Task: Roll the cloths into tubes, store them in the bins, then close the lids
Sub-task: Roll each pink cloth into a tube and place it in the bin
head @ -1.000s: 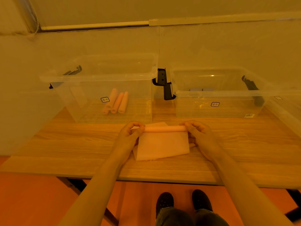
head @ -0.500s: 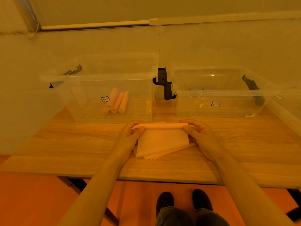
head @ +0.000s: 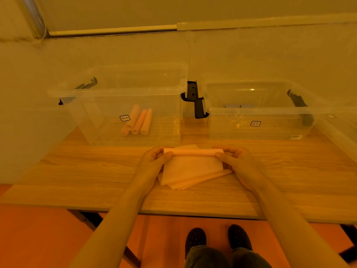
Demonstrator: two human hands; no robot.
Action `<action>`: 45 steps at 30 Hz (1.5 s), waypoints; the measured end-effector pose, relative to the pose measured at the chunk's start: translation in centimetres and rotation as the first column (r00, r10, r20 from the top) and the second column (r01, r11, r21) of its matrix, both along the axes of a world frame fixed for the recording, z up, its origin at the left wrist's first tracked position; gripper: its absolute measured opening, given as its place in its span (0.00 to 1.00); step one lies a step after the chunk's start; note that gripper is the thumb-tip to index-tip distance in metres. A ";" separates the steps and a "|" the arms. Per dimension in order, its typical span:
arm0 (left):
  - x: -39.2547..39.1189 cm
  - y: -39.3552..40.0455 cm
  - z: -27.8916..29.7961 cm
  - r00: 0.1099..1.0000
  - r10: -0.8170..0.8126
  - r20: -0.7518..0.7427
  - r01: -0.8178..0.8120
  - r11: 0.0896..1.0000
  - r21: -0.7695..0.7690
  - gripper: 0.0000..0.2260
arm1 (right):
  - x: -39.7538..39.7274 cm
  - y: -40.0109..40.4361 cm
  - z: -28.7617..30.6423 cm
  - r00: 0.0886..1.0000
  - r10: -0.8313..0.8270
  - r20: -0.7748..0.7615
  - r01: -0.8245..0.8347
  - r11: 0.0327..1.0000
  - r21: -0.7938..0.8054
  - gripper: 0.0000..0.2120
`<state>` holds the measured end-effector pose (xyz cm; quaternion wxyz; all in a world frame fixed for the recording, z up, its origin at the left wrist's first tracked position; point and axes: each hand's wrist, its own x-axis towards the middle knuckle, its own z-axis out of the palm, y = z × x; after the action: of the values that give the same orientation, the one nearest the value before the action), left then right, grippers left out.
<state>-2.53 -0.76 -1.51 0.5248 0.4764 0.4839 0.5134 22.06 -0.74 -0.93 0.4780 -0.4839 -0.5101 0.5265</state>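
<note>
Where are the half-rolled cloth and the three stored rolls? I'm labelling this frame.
half-rolled cloth (head: 190, 167), head view, flat unrolled part.
three stored rolls (head: 139, 121), head view, middle roll's side, inside the left bin.

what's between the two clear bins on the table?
In the head view, two black latch handles hang in the gap between the left bin and right bin, with bare wooden table beneath them.

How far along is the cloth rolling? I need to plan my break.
Done: three rolled cloths lie in the left bin. In hand: both hands, left hand and right hand, grip a half-rolled cloth. Left: more flat cloths underneath, and both bins stand open.
</note>
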 end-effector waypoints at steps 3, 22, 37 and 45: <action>-0.2 -0.1 -0.1 0.999 0.005 -0.049 -0.004 1.000 0.021 0.08 | 0.0 -0.1 0.1 1.000 0.015 0.017 -0.015 1.000 0.010 0.09; -0.2 0.0 -0.2 0.999 0.028 -0.015 -0.028 1.000 -0.001 0.12 | 0.1 -0.1 0.1 1.000 -0.012 0.004 0.012 1.000 0.008 0.09; 0.0 0.0 -0.1 0.991 0.097 -0.092 -0.093 0.995 0.045 0.06 | 0.1 -0.3 0.5 0.996 -0.013 -0.084 0.012 1.000 -0.015 0.08; -0.1 -0.3 0.0 0.982 0.071 -0.177 -0.055 0.994 0.096 0.07 | -0.1 0.0 0.5 0.991 0.000 -0.137 -0.005 0.999 -0.036 0.08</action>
<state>-2.64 -1.01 -1.47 0.4402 0.5285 0.5202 0.5062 21.92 -0.74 -0.46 0.5025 -0.4546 -0.4672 0.5680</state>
